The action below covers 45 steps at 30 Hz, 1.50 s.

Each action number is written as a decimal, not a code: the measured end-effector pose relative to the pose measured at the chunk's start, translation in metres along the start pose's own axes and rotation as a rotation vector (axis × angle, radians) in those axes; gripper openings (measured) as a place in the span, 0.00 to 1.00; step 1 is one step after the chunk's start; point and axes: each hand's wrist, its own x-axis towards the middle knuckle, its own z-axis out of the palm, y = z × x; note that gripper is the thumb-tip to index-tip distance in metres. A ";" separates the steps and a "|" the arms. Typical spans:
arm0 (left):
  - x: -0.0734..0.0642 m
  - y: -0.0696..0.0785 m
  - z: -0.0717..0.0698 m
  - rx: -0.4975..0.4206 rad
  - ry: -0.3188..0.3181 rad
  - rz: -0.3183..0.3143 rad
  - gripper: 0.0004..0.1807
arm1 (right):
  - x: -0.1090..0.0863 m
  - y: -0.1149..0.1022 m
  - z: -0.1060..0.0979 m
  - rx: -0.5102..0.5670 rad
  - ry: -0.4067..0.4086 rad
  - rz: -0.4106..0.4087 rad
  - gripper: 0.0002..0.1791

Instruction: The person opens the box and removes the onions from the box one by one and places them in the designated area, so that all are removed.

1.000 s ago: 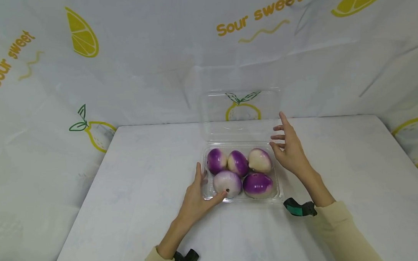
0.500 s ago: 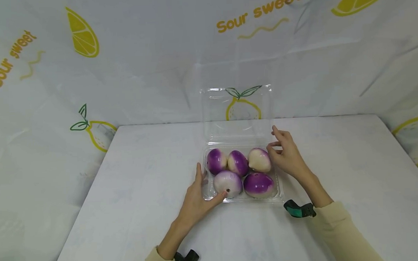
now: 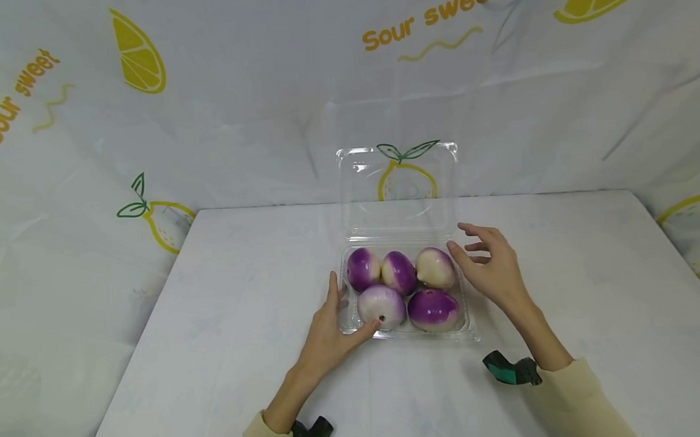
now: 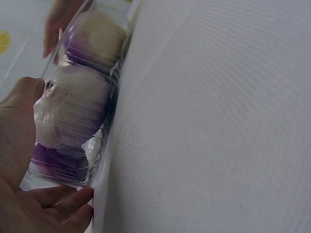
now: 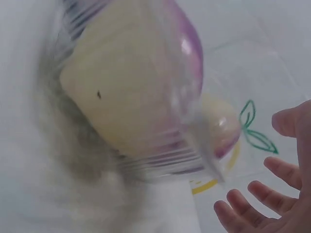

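Observation:
Several purple-and-white turnips (image 3: 382, 307) sit in a clear plastic clamshell container (image 3: 468, 324) on the table. Its see-through lid (image 3: 401, 218) stands raised at the back. My left hand (image 3: 325, 338) holds the container's front left corner, thumb over the front rim and fingers along the left side. In the left wrist view, the left thumb (image 4: 30, 88) lies at the rim, with turnips (image 4: 73, 104) visible through the ribbed wall. My right hand (image 3: 493, 268) is near the back right corner, fingers spread and loosely bent, with nothing in them; the right wrist view shows its fingers (image 5: 282, 196) apart from the container.
The white table (image 3: 243, 299) ends at the back against a hanging white cloth (image 3: 254, 119) printed with lemons and lettering. Dark wrist-camera mounts (image 3: 508, 369) jut inward from both wrists, low over the tabletop.
My right hand came in to the lid's right edge, then drew back slightly toward the front right with its fingers loosened. The lid's outline shifted a little left. My left hand stayed put.

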 end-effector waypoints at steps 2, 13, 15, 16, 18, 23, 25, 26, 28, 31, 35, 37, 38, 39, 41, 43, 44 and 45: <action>0.000 0.001 0.000 -0.005 0.000 -0.001 0.67 | -0.005 -0.006 -0.002 0.006 0.007 0.000 0.25; 0.000 -0.001 0.000 0.000 0.002 0.007 0.66 | -0.041 -0.026 -0.009 0.001 -0.085 -0.086 0.24; 0.000 -0.001 0.000 -0.001 0.005 0.009 0.66 | -0.047 -0.027 -0.009 -0.006 -0.094 -0.089 0.24; 0.000 0.000 0.000 0.000 0.005 0.004 0.67 | -0.050 -0.028 -0.008 -0.011 -0.096 -0.089 0.24; 0.000 0.000 0.000 0.004 0.007 -0.004 0.67 | -0.055 -0.028 -0.007 -0.022 -0.105 -0.085 0.24; 0.001 0.001 0.000 0.006 0.013 -0.008 0.66 | -0.062 -0.024 -0.002 -0.042 -0.091 -0.141 0.27; 0.002 0.001 0.001 0.007 0.015 -0.009 0.66 | -0.064 -0.023 0.001 -0.044 -0.083 -0.181 0.27; 0.002 0.001 0.001 0.006 0.015 -0.011 0.66 | -0.064 -0.022 0.002 -0.046 -0.081 -0.194 0.26; 0.001 0.000 0.001 0.006 0.017 -0.009 0.66 | -0.066 -0.022 0.004 -0.059 -0.077 -0.211 0.26; 0.001 0.001 0.001 0.006 0.016 -0.006 0.66 | -0.069 -0.022 0.007 -0.089 -0.070 -0.209 0.28; 0.000 0.001 0.001 0.004 0.015 -0.012 0.66 | -0.073 -0.023 0.010 -0.131 -0.059 -0.194 0.30; 0.001 0.001 0.001 0.001 0.014 -0.020 0.66 | -0.074 -0.023 0.011 -0.150 -0.056 -0.193 0.30; 0.001 0.001 0.001 0.003 0.014 -0.021 0.66 | -0.074 -0.023 0.012 -0.159 -0.055 -0.190 0.31; 0.001 0.001 0.001 0.003 0.014 -0.022 0.66 | -0.074 -0.023 0.013 -0.169 -0.053 -0.190 0.31; 0.001 0.001 0.001 0.002 0.014 -0.024 0.66 | -0.074 -0.022 0.014 -0.186 -0.051 -0.191 0.32; 0.001 0.001 0.001 0.000 0.013 -0.028 0.66 | -0.074 -0.022 0.015 -0.201 -0.046 -0.191 0.33; 0.001 0.001 0.001 -0.001 0.013 -0.030 0.66 | -0.074 -0.022 0.016 -0.209 -0.042 -0.190 0.33; 0.001 0.002 0.001 -0.003 0.011 -0.032 0.66 | -0.074 -0.022 0.016 -0.216 -0.038 -0.192 0.33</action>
